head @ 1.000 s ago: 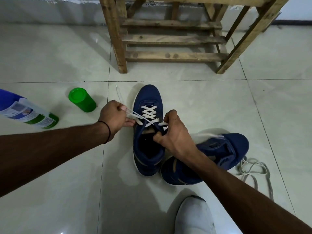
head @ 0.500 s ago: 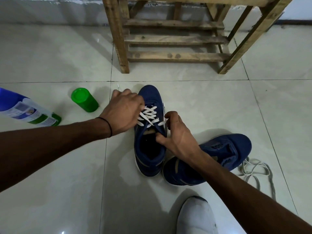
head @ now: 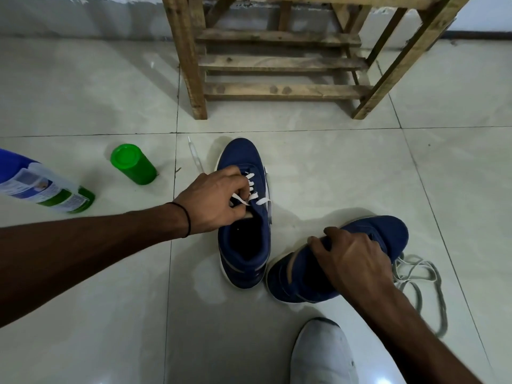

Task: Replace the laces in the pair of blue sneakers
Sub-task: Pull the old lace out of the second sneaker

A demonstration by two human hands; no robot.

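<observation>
While the left hand [head: 213,200] pinches the white lace [head: 250,189] near the upper eyelets of the first blue sneaker [head: 243,245], fingers curled in around the strand, the right hand [head: 352,259] lies over the second blue sneaker [head: 393,231], with its fingers curled over the top edge and its thumb on the near side, gripping it. The first sneaker stands upright on the tiled floor [head: 304,167] with its toe pointing away. White lace crosses several rows of its eyelets, and one loose end trails off to the right. The second sneaker sits just beside it, heels nearly touching and angled off to the right, and no lace shows on it (the hand covers much of its throat, so I cannot be sure). A heap of grey laces [head: 415,275] lies on the floor just behind it. My judgement is that the first shoe's lacing is close to done and the work is turning to the second. The next move seems to call for snugging and letting go of the white lace, then bringing the second sneaker round in front, throat up, with a fresh lace to hand
</observation>
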